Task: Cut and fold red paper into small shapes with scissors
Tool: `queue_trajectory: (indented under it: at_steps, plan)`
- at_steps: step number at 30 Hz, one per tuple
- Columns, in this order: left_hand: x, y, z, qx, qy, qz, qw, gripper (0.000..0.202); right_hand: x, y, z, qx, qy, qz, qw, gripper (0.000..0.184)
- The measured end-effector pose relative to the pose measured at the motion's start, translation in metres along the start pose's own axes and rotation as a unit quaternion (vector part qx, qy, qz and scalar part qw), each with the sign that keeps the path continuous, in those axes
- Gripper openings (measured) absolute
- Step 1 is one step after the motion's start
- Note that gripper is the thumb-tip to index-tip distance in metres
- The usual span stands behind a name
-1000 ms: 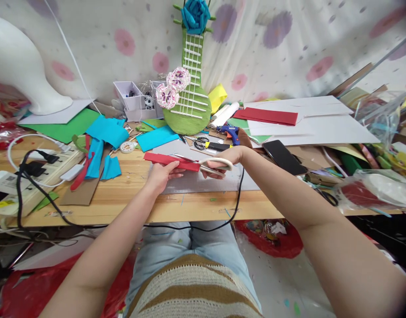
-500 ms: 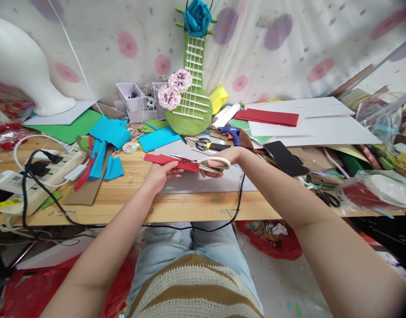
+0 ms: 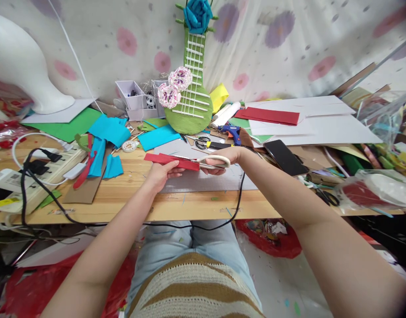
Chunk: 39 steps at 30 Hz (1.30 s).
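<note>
My left hand [image 3: 161, 174] pinches a long red paper strip [image 3: 159, 158] just above the wooden table [image 3: 130, 207]. My right hand [image 3: 223, 160] is closed through the cream handles of a pair of scissors [image 3: 208, 163], whose blades run leftward along the strip. Both hands hover over a grey mat [image 3: 203, 181] near the table's front edge.
A green guitar-shaped craft [image 3: 191, 101] leans on the back wall. Blue paper scraps [image 3: 107, 132], a power strip [image 3: 40, 172], a blue glue gun [image 3: 230, 131], a black phone [image 3: 284, 157], red [image 3: 269, 115] and white sheets and a black cord [image 3: 238, 198] crowd the table.
The scissors have slid slightly further left along the red strip; both hands stay almost in place.
</note>
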<state>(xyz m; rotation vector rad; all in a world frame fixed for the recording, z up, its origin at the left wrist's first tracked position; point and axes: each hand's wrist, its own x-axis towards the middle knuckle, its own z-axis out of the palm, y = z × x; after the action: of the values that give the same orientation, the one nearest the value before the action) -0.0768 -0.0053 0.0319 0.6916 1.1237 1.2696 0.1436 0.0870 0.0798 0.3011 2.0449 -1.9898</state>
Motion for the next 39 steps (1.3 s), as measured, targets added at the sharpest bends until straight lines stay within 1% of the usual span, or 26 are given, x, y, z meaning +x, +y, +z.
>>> queue_trajectory:
  at_steps: [10, 20, 25, 31, 39]
  plan:
    - [-0.0001, -0.0007, 0.0011, 0.005, 0.004, -0.001, 1.0, 0.016, 0.0006, -0.0009, 0.0033, 0.031, 0.02, 0.007, 0.999, 0.05]
    - [0.0035, -0.0049, -0.0007, 0.001, -0.008, 0.005, 1.0, 0.021, -0.0002, 0.0064, 0.0009, 0.04, 0.032, 0.028, 0.998, 0.052]
    - [0.002, -0.0043, 0.0003, -0.002, -0.002, 0.005, 1.0, 0.019, 0.0003, 0.0073, 0.001, 0.044, 0.037, 0.03, 0.998, 0.049]
    - [0.0022, -0.0041, -0.0002, 0.004, -0.005, 0.002, 1.0, 0.02, 0.0002, 0.0058, 0.0005, 0.039, 0.044, 0.038, 0.998, 0.051]
    - [0.0018, -0.0041, -0.0005, 0.002, -0.006, 0.004, 1.0, 0.018, 0.0013, 0.0067, -0.0018, 0.059, 0.055, 0.066, 0.995, 0.048]
